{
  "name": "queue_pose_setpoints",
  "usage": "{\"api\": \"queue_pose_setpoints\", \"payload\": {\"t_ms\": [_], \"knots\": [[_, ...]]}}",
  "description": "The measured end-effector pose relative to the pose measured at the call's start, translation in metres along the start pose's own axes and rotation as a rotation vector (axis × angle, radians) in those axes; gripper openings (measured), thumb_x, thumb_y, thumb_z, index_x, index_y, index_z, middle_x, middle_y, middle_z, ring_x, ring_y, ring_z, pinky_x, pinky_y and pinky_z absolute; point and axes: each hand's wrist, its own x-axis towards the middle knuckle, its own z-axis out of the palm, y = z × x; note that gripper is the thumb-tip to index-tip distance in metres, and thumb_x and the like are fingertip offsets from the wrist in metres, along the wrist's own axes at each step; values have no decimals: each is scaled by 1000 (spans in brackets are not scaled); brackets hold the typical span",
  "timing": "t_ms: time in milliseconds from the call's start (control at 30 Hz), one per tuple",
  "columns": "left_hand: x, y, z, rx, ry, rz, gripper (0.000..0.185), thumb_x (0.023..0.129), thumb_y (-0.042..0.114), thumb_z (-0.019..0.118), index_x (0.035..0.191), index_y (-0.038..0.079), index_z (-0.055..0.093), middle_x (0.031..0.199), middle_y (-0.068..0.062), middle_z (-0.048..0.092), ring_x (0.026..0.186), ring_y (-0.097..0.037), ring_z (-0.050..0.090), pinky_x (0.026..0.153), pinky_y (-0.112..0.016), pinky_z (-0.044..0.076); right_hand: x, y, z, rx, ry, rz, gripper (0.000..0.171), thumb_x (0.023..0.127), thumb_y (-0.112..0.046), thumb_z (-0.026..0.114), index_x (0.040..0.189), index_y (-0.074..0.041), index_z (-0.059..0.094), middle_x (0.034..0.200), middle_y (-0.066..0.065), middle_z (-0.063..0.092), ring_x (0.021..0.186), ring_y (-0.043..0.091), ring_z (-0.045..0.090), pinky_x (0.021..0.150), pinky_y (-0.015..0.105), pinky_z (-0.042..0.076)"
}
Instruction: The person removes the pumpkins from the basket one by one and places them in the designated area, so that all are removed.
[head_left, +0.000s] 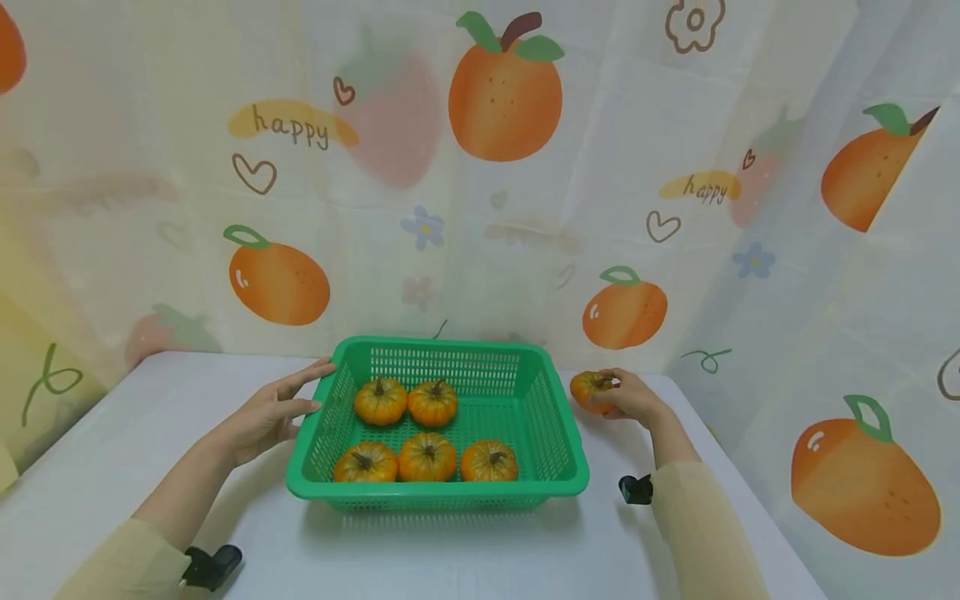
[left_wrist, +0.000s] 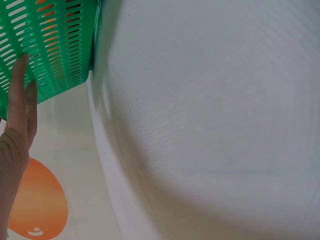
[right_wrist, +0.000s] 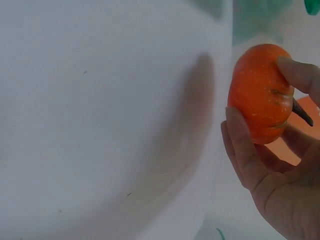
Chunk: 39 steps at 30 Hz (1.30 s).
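Note:
A green slotted basket (head_left: 558, 433) stands on the white table and holds several small orange pumpkins (head_left: 427, 456). My left hand (head_left: 277, 408) lies with straight fingers against the basket's left wall (left_wrist: 50, 45), fingertips (left_wrist: 20, 70) touching the plastic. Just right of the basket, my right hand (head_left: 630, 396) grips one more small pumpkin (head_left: 591, 390) by its body, fingers curled round it. In the right wrist view that pumpkin (right_wrist: 260, 100) shows its dark stem between my thumb and fingers (right_wrist: 240, 145).
The white table (head_left: 112, 467) runs out to the left and in front of the basket. A fruit-print curtain (head_left: 510, 167) closes off the back and both sides. The table's right edge lies close beside my right forearm.

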Motion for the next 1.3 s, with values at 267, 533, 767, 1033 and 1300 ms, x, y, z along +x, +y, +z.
{"api": "queue_pose_setpoints", "payload": {"t_ms": [267,533,767,1033,1300], "knots": [[1,-2,-1,-2,4,-7,66,93,10,51,149,12,17,159,0,-12,111,3,57,83,-31,56,-2,11,3,-12,8,28,71,81,-25,66,141,-6,33,135,22,40,102,25,52,79,30,56],[0,0,-1,-18,-23,13,65,93,9,50,149,11,18,159,1,-13,110,1,58,83,-31,57,-1,12,6,11,-10,28,73,79,-23,68,140,-6,33,135,23,39,102,26,51,81,33,56],[0,1,0,-16,-21,11,65,93,10,50,149,11,17,159,-1,-15,111,0,58,83,-32,57,1,15,9,3,-1,36,74,78,-24,70,140,-6,33,135,22,40,105,27,50,80,32,56],[0,1,1,-7,-14,10,65,93,10,51,149,11,18,159,-2,-14,111,0,58,83,-32,57,3,22,12,-11,-5,37,74,77,-24,71,140,-8,34,135,21,39,107,27,48,76,26,54],[-1,1,0,-7,-23,16,65,93,10,50,149,11,16,158,-2,-16,111,2,58,84,-32,56,4,22,11,-25,-19,27,73,77,-21,70,140,-8,35,136,22,39,107,27,48,74,25,54]]}}
